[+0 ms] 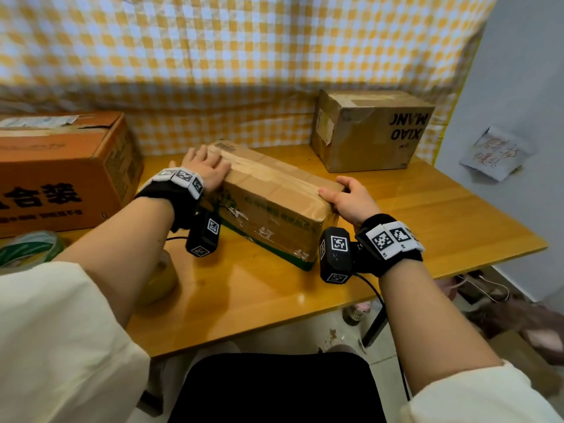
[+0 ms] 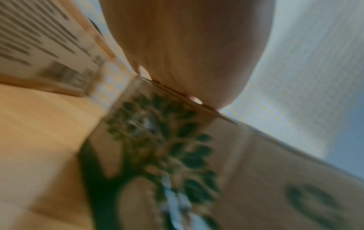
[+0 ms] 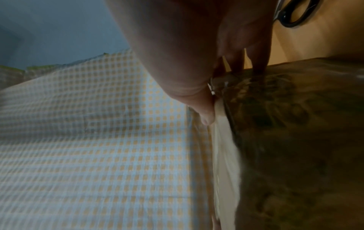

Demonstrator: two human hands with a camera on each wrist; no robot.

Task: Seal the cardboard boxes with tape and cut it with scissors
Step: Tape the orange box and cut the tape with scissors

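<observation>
A small cardboard box [image 1: 274, 193] with green print lies at an angle in the middle of the wooden table [image 1: 244, 285]. A strip of clear tape [image 1: 274, 174] runs along its top seam. My left hand [image 1: 207, 169] lies flat on the box's left end, fingers stretched over the top. My right hand [image 1: 348, 196] grips the right end, thumb on the top edge and fingers curled onto the end face. The left wrist view is blurred: palm [image 2: 187, 54] over the box [image 2: 256, 171]. In the right wrist view the thumb [image 3: 206, 115] rests against the box [image 3: 295, 140]; a black scissors handle [image 3: 295, 15] lies beyond.
A large orange box [image 1: 55, 166] stands at the left and a brown box [image 1: 372, 129] at the back right. One tape roll [image 1: 161, 279] sits under my left forearm, another roll [image 1: 27, 245] at the far left. A checked cloth [image 1: 244, 56] hangs behind.
</observation>
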